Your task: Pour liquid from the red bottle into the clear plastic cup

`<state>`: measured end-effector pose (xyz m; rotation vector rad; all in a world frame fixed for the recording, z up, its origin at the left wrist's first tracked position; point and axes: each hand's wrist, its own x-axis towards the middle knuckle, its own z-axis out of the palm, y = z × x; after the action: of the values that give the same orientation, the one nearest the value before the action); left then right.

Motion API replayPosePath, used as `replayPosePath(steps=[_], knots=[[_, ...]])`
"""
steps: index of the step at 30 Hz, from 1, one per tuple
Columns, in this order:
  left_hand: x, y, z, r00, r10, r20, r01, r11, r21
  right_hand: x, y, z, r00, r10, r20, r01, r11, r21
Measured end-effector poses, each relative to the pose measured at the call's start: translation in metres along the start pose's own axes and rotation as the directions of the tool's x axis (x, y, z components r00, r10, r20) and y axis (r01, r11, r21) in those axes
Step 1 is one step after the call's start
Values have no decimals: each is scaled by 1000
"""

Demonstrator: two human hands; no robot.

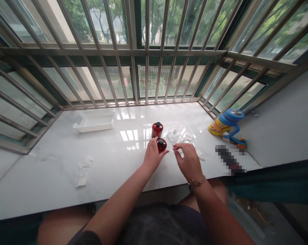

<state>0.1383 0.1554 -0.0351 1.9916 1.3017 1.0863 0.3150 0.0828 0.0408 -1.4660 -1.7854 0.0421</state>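
Observation:
My left hand (153,151) is closed around a small, rounded, glossy red bottle (162,145) with a black top, which is tipped toward me. Just beyond it, a second red bottle (157,129) with a black cap stands upright on the white counter (118,160). To the right of the held bottle, my right hand (187,158) has its thumb and index finger drawn together in a pinch, apart from the bottle. Whatever lies between those fingertips, if anything, is too small to make out. Clear plastic wrapping (174,135) lies beyond my right hand.
A white perforated basket (95,126) sits at the back left. Crumpled white tissue pieces (85,163) lie on the left. A blue-and-yellow flask (224,123) stands at the right, near a blurred-out dark object (230,160). Metal window bars (136,78) border the counter's back.

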Motion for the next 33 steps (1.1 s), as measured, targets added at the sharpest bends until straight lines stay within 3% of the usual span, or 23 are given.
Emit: replayPosePath(steps=[5,10,15,19,23,26,29,33], knots=[[21,-4,-3,999,-26,-44,23,997,-70,10,39,-6,1000,8,5,-7,980,-198],[55,-16,-30,970,-204,-131,178,967,-184,30,65,-6,998,47,40,-35,966,-257],[110,-33,-54,975,-175,134,195,968,-160,66,72,1,985,138,101,-97,937,-336],[134,-33,-51,956,-140,260,179,975,-134,93,69,19,948,255,192,-149,884,-443],[138,-28,-47,954,-120,274,159,980,-122,110,66,38,894,369,256,-188,825,-532],[132,-27,-61,968,-150,201,172,981,-94,119,67,46,861,420,285,-207,804,-558],[119,-29,-91,976,-197,90,203,977,-62,125,67,48,855,426,297,-212,808,-549],[85,-32,-143,964,-261,-54,261,965,-17,131,61,44,894,341,290,-172,860,-480]])
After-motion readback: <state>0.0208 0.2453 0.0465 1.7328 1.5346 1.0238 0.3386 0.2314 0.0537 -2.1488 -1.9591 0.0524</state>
